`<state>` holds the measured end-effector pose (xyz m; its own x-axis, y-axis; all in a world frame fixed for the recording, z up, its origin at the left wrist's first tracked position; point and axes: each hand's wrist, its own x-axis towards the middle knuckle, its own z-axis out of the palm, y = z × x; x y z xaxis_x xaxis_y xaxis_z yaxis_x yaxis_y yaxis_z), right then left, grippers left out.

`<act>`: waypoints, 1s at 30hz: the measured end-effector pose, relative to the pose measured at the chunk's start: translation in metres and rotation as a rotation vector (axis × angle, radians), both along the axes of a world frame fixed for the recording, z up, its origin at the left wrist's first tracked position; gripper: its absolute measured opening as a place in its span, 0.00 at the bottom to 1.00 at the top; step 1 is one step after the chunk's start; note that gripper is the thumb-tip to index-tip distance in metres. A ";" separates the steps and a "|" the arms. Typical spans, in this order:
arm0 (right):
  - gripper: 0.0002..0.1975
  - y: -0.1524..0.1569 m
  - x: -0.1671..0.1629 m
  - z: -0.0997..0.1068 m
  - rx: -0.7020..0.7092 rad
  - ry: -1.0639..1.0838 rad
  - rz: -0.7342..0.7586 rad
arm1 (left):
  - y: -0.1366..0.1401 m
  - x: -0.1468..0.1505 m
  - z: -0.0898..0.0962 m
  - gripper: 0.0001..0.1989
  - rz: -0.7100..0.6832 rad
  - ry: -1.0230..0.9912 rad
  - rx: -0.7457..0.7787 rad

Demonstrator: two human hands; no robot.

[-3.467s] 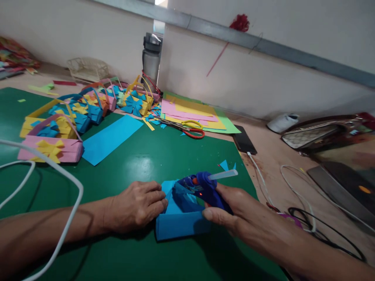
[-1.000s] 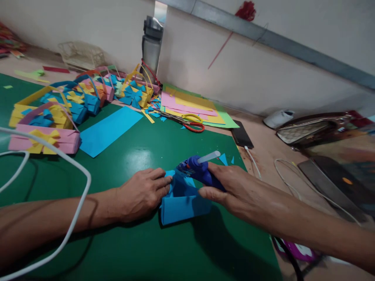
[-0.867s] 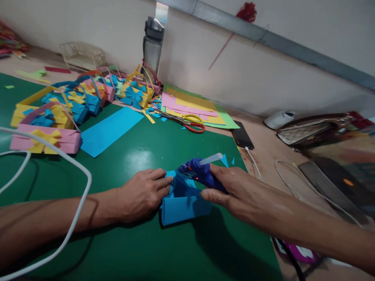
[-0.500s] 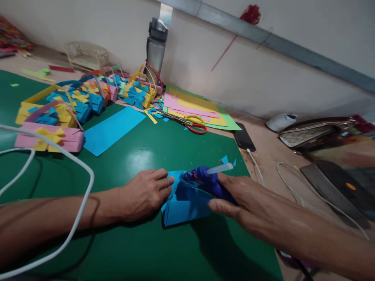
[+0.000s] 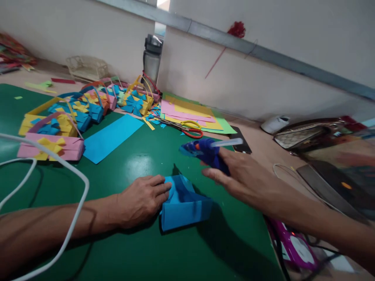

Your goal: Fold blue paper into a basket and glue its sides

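Note:
A folded blue paper box point(image 5: 187, 212), open at the top, stands on the green table surface point(image 5: 140, 253). My left hand point(image 5: 148, 199) grips its left end, the fingertips curled over the paper wall. Above and to the right of the box, my right hand point(image 5: 231, 171) is wrapped round a blue glue gun point(image 5: 209, 151). A translucent glue stick point(image 5: 227, 143) juts from the gun's back end, and its nozzle points left, apart from the box. Behind lies a flat blue paper strip point(image 5: 113, 136).
Several small paper baskets point(image 5: 51, 146) with bows stand at the left. Scissors point(image 5: 195, 130) lie by a stack of coloured paper point(image 5: 190, 111), near a bottle point(image 5: 152, 58). A white cable point(image 5: 79, 171) loops over my left forearm. A phone point(image 5: 241, 140) and bags point(image 5: 331, 187) are at right.
My right hand has lifted the glue gun up and away from the blue paper box. My left hand keeps its hold on the box. The camera view has shifted slightly.

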<state>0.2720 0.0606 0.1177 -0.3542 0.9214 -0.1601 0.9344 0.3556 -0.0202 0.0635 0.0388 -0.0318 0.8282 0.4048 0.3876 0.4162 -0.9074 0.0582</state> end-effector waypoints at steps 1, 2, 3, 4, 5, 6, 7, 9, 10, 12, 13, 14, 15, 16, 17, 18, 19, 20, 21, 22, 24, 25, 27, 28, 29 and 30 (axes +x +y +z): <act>0.13 0.000 0.005 0.003 0.071 -0.018 -0.009 | 0.000 0.000 -0.001 0.11 0.000 -0.009 0.003; 0.16 0.000 0.010 0.005 0.137 -0.050 -0.025 | 0.000 0.000 -0.003 0.11 0.003 -0.019 0.006; 0.19 0.000 0.015 0.006 0.186 -0.098 -0.049 | 0.000 0.000 -0.004 0.11 0.007 -0.031 0.009; 0.22 0.000 0.020 0.005 0.210 -0.164 -0.079 | 0.000 0.001 -0.004 0.11 0.008 -0.047 0.015; 0.24 0.000 0.025 0.004 0.214 -0.245 -0.123 | -0.001 0.001 -0.005 0.12 0.007 -0.063 0.019; 0.25 0.000 0.029 0.001 0.201 -0.335 -0.180 | -0.001 0.001 -0.005 0.12 0.003 -0.079 0.023; 0.25 0.000 0.033 -0.003 0.185 -0.416 -0.222 | -0.001 0.002 -0.005 0.12 -0.003 -0.098 0.030; 0.25 0.002 0.041 -0.012 0.184 -0.481 -0.239 | -0.001 0.003 -0.005 0.13 -0.007 -0.133 0.041; 0.26 0.003 0.045 -0.017 0.194 -0.482 -0.227 | -0.001 0.003 -0.006 0.14 0.000 -0.150 0.048; 0.27 0.007 0.051 -0.025 0.210 -0.481 -0.191 | -0.001 0.004 -0.007 0.15 0.004 -0.175 0.062; 0.27 0.009 0.054 -0.029 0.219 -0.488 -0.171 | -0.001 0.004 -0.008 0.15 -0.002 -0.182 0.074; 0.28 0.012 0.056 -0.032 0.229 -0.499 -0.157 | -0.001 0.004 -0.009 0.15 -0.007 -0.183 0.084; 0.29 0.014 0.058 -0.036 0.239 -0.510 -0.152 | -0.001 0.004 -0.009 0.15 -0.011 -0.183 0.096; 0.29 0.017 0.059 -0.039 0.245 -0.517 -0.147 | -0.001 0.004 -0.010 0.15 -0.012 -0.182 0.108; 0.30 0.020 0.059 -0.042 0.249 -0.524 -0.147 | 0.000 0.004 -0.011 0.15 -0.010 -0.178 0.116; 0.29 0.023 0.059 -0.045 0.247 -0.528 -0.145 | 0.000 0.004 -0.011 0.15 -0.012 -0.176 0.121; 0.29 0.026 0.059 -0.048 0.242 -0.531 -0.144 | 0.000 0.004 -0.012 0.15 -0.016 -0.175 0.124; 0.28 0.028 0.059 -0.050 0.233 -0.534 -0.143 | 0.000 0.004 -0.012 0.14 -0.017 -0.176 0.126; 0.28 0.030 0.059 -0.052 0.222 -0.534 -0.141 | 0.000 0.005 -0.012 0.14 -0.013 -0.174 0.124; 0.27 0.032 0.058 -0.053 0.212 -0.532 -0.137 | 0.000 0.005 -0.011 0.14 -0.005 -0.172 0.120; 0.26 0.032 0.058 -0.054 0.191 -0.521 -0.125 | 0.000 0.004 -0.010 0.14 0.008 -0.170 0.111; 0.25 0.032 0.057 -0.054 0.182 -0.512 -0.114 | -0.001 0.004 -0.010 0.14 0.008 -0.162 0.102; 0.23 0.028 0.055 -0.053 0.171 -0.492 -0.084 | -0.001 0.002 -0.009 0.14 -0.006 -0.139 0.086; 0.22 0.026 0.053 -0.053 0.168 -0.485 -0.060 | -0.001 0.002 -0.008 0.14 -0.007 -0.127 0.078; 0.20 0.023 0.051 -0.053 0.159 -0.466 -0.023 | -0.002 0.001 -0.008 0.14 -0.006 -0.111 0.070; 0.18 0.019 0.048 -0.053 0.135 -0.420 0.029 | -0.002 0.000 -0.007 0.14 -0.002 -0.092 0.061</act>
<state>0.3202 0.0798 0.0647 -0.3104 0.9345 -0.1743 0.8413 0.3554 0.4073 0.0636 0.0367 -0.0390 0.7890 0.3766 0.4854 0.4099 -0.9112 0.0407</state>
